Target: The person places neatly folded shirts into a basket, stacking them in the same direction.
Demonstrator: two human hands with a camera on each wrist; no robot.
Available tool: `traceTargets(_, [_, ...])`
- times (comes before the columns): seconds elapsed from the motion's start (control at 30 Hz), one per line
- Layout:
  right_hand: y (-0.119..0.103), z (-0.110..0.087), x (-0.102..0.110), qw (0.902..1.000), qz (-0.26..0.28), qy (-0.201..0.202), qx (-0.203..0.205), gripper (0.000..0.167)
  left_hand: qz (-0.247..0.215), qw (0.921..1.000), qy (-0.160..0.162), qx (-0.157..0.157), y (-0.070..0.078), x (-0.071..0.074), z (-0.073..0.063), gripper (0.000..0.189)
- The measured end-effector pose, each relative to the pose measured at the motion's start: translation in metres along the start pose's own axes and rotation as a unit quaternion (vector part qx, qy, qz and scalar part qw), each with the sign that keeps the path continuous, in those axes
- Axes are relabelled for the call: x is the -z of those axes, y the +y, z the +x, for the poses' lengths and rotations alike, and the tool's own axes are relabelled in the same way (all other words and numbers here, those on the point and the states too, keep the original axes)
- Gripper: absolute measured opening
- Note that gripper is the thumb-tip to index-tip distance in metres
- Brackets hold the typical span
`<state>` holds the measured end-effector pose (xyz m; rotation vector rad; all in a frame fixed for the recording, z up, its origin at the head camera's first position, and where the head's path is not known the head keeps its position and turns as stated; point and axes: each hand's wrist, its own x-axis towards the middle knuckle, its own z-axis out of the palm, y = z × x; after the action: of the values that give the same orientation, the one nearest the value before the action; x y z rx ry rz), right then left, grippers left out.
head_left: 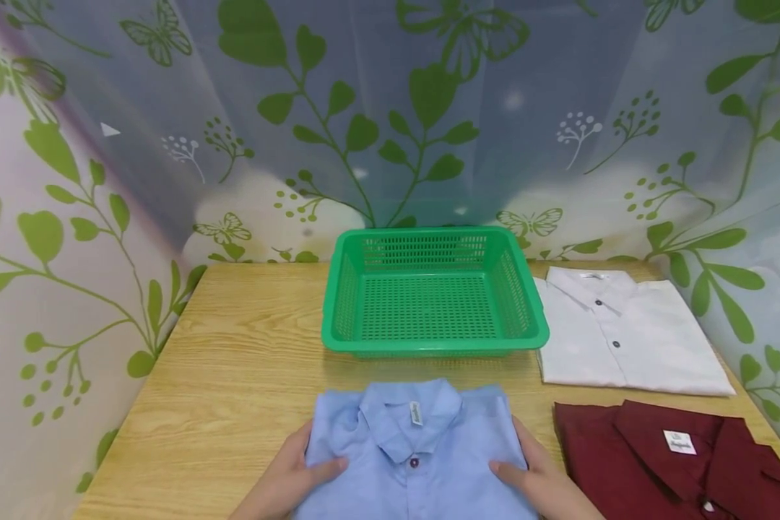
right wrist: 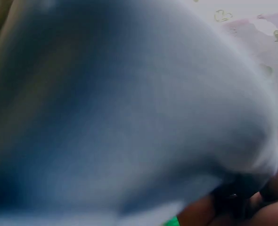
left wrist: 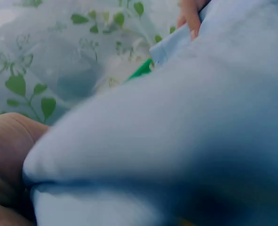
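A folded light blue shirt [head_left: 455,469] with its collar toward the basket is at the bottom middle of the head view. My left hand [head_left: 292,473] grips its left side, thumb on top and fingers beneath the cloth. On the opposite side my right hand [head_left: 536,473] holds the edge the same way. Blue cloth [left wrist: 143,127] fills much of the left wrist view, with part of the left hand [left wrist: 9,155] at the lower left. In the right wrist view, blurred cloth [right wrist: 143,108] hides most of the right hand [right wrist: 266,207].
A green plastic basket [head_left: 435,344] with nothing in it stands at the back of the wooden table [head_left: 234,375]. To its right lies a folded white shirt [head_left: 650,339], and nearer the front a folded dark red shirt [head_left: 598,462]. A leaf-patterned curtain [head_left: 390,130] hangs behind.
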<state>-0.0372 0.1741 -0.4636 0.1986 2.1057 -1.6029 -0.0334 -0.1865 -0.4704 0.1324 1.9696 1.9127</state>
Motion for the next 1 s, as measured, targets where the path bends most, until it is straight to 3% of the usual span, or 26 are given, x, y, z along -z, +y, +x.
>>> traceTargets(0.2, [-0.016,-0.015,0.022,0.9975,0.045,-0.051,0.021,0.089,0.004,0.9997,0.021,0.006,0.031,-0.009,-0.004,0.068])
traceTargets(0.4, [-0.035,-0.026,0.048,0.9839,0.119,-0.129,0.035,0.086,-0.009,0.9993,0.035,0.004,0.068,-0.012,-0.006,0.067])
traceTargets(0.57, [-0.059,-0.023,0.063,0.9832,0.121,-0.126,0.053,0.085,-0.022,0.9994,0.022,-0.011,0.094,-0.009,0.004,0.065])
traceTargets(0.7, [-0.081,-0.012,0.072,0.9864,0.105,-0.106,0.07,0.088,-0.039,0.9992,0.01,0.002,0.111,-0.002,0.023,0.067])
traceTargets(0.83, [-0.103,0.012,0.082,0.9823,0.104,-0.114,0.106,0.087,-0.058,0.9977,0.015,0.031,0.125,0.008,0.053,0.068])
traceTargets(1.0, [-0.13,0.048,0.096,0.9793,0.109,-0.115,0.127,0.083,-0.051,0.9984,0.019,0.014,0.139,0.019,0.099,0.066])
